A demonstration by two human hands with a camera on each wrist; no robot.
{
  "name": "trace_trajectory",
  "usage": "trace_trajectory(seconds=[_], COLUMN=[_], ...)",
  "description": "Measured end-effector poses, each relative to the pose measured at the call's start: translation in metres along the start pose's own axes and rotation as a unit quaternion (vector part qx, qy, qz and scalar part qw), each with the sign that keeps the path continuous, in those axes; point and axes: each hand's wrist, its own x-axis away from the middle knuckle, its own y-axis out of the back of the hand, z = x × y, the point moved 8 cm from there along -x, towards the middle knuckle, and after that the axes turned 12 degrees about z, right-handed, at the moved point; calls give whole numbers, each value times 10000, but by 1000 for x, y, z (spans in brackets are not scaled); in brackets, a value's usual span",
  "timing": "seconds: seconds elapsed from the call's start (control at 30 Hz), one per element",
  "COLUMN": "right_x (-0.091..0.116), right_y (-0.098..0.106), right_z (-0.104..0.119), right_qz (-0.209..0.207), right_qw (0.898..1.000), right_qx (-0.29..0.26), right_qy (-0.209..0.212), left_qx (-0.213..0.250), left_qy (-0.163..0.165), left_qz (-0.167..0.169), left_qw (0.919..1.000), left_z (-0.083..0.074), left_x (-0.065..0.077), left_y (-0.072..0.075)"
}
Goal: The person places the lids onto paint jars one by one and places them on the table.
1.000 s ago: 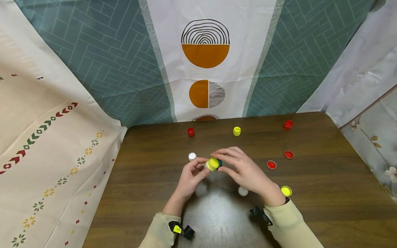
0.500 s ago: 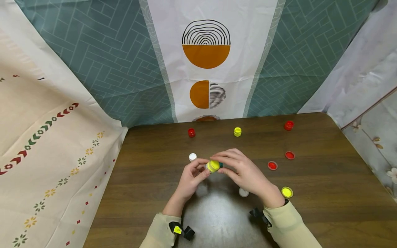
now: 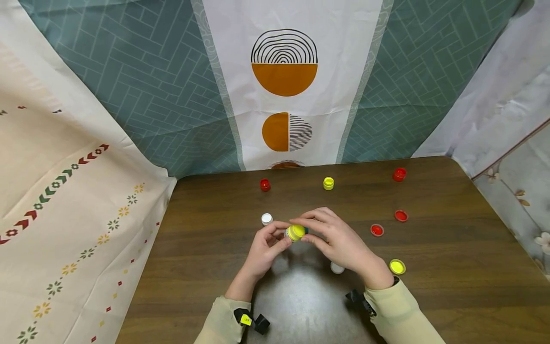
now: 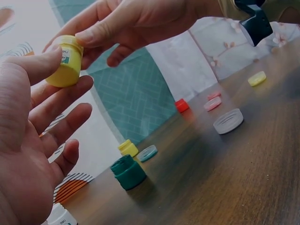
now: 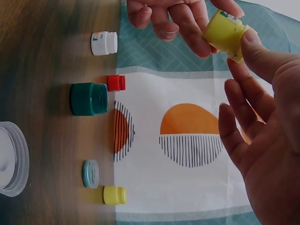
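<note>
A small yellow paint jar [image 3: 295, 232] is held tilted in the air between both hands, above the middle of the table. My left hand [image 3: 265, 246] grips its body between thumb and fingers; part of a printed label shows beside the thumb in the left wrist view. At the jar's top, my right hand [image 3: 339, 239] pinches with thumb and fingertips, its other fingers spread loosely. Behind the hands an uncapped green jar [image 5: 89, 99] stands on the table, mostly hidden in the head view. A teal lid [image 5: 90, 174] lies near it.
Toward the back of the brown table [image 3: 206, 267] stand a red jar [image 3: 265, 185], a yellow jar [image 3: 328, 183] and another red jar [image 3: 399, 174]. A white jar [image 3: 267, 219] is beyond the left hand. To the right lie red lids [image 3: 377, 230], a yellow lid [image 3: 397, 266] and a whitish lid [image 3: 337, 268].
The right fingertips and the top of the yellow jar have shifted slightly toward the person. Both hands keep their hold, and the things on the table stay put.
</note>
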Motion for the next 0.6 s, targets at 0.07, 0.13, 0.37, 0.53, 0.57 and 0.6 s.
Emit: trace_trajectory(seconds=[0.07,0.13,0.37,0.53,0.57,0.6], right_x=[0,0,1,0,0,0], right_y=[-1,-2,-1,-1,-1,-1], right_z=[0,0,-2,-3,-3,-4], right_qz=[44,64,58,41,25,0], right_qw=[10000,9999,9999,9996,9996,9994], right_qx=[68,104,47,109,141,178], right_qy=[-32,-40,-154,-238,-261,-283], left_qx=[-38,-64,5,26,30,35], left_qy=[-14,-37,-61,-75,-99,-97], left_qz=[2,2,67,26,22,16], left_qw=[10000,10000,10000,10000,9999,9999], left_z=[0,-1,0,0,-1,-1], left_x=[0,1,1,1,0,0], left_y=[0,0,-1,-1,-1,-1])
